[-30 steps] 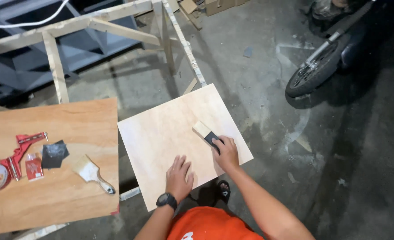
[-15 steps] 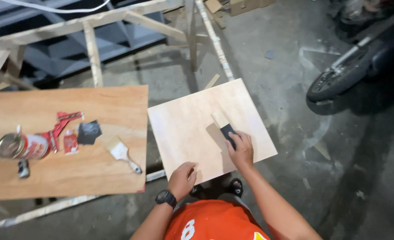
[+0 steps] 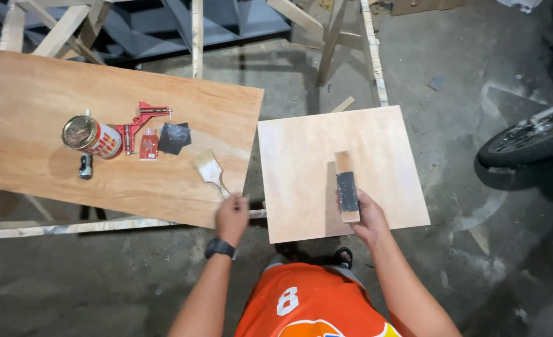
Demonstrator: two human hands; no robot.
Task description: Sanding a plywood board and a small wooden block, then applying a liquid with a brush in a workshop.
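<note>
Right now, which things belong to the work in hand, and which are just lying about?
In hand:
- sanding block, held by the right hand
- square pale plywood panel under it
- paintbrush, its handle at the left hand

Lying about:
- tin can on its side
- red corner clamp
- dark sandpaper sheet
- wheel

We see two packaged items, both in the left half of the frame on the large wooden board (image 3: 52, 81). A round tin can (image 3: 92, 136) lies on its side, its metal lid facing up-left, wrapped in a red and white label. Just right of it lies a small flat red packet (image 3: 148, 145) with white markings.
</note>
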